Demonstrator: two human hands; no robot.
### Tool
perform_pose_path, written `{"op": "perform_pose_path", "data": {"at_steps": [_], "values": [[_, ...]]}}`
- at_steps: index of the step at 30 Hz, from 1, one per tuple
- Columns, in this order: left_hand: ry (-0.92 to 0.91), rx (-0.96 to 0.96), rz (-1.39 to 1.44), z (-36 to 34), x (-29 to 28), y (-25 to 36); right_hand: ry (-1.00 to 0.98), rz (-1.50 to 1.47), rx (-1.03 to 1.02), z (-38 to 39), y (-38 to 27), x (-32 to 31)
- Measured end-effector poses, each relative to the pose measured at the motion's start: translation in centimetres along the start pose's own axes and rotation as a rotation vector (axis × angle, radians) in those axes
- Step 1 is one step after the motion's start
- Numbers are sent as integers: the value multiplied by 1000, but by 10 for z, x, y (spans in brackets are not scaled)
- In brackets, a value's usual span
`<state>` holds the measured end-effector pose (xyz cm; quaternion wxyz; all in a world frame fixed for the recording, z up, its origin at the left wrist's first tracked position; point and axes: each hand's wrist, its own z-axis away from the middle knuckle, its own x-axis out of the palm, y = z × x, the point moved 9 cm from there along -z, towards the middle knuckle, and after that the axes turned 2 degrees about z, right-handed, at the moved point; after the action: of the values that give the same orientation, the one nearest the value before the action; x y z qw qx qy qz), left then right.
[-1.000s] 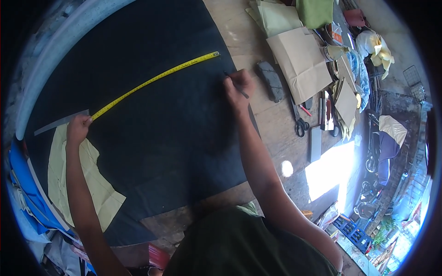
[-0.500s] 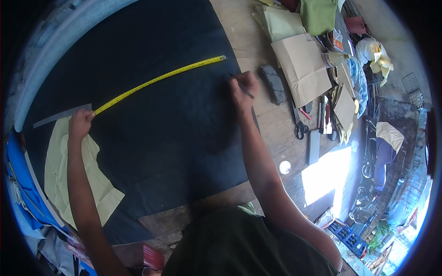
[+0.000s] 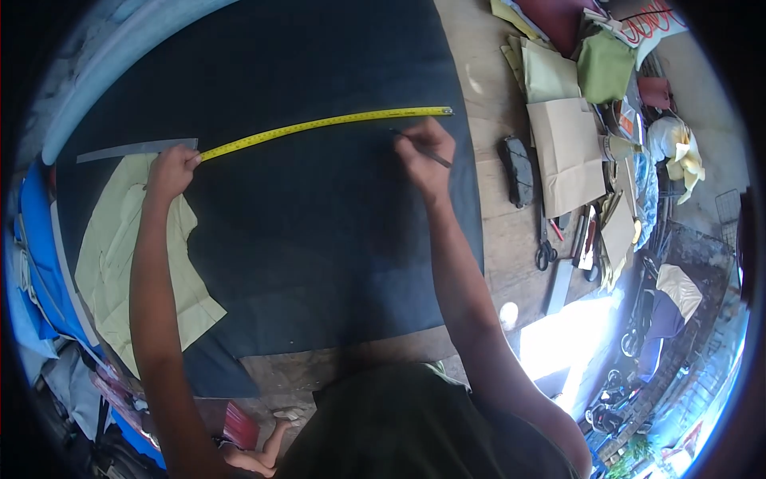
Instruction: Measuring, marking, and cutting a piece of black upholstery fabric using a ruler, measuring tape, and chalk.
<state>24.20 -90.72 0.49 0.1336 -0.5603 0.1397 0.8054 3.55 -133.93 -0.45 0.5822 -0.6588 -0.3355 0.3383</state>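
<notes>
Across black fabric (image 3: pixel 319 215) lies a yellow tape measure (image 3: pixel 319 123), its metal tip near the fabric's right edge. My left hand (image 3: pixel 171 169) pinches the tape's left part, over a clear straight ruler (image 3: pixel 108 153) and the top of a pale yellow paper pattern (image 3: pixel 108 263). My right hand (image 3: pixel 427 156) is closed on a dark pen (image 3: pixel 435 156) just below the tape's right part, its point close to the fabric.
Right on the wooden table (image 3: pixel 507 255) lie a dark wrapped block (image 3: pixel 517 169), scissors (image 3: pixel 545 254), brown paper (image 3: pixel 568 156) and green cloth (image 3: pixel 602 68). A pale curved roll (image 3: pixel 136 52) borders the upper left. Another person's bare limb (image 3: pixel 271 439) shows at the bottom.
The view has turned, so tape and table sit further right and more level. My right hand has moved left along the tape, away from its tip; my left hand still grips the tape.
</notes>
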Motion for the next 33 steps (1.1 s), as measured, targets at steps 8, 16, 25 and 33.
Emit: {"op": "perform_pose_path", "data": {"at_steps": [8, 16, 25, 33], "values": [[40, 12, 25, -5, 0, 1, -97, -28, 1, -12, 32, 73], [23, 2, 14, -5, 3, -5, -95, 125, -71, -7, 18, 81], [29, -10, 33, -4, 2, -8, -97, 183, -101, -4, 17, 85], [40, -33, 26, 0, -4, 2, -110, 240, -108, -1, 6, 86]]}}
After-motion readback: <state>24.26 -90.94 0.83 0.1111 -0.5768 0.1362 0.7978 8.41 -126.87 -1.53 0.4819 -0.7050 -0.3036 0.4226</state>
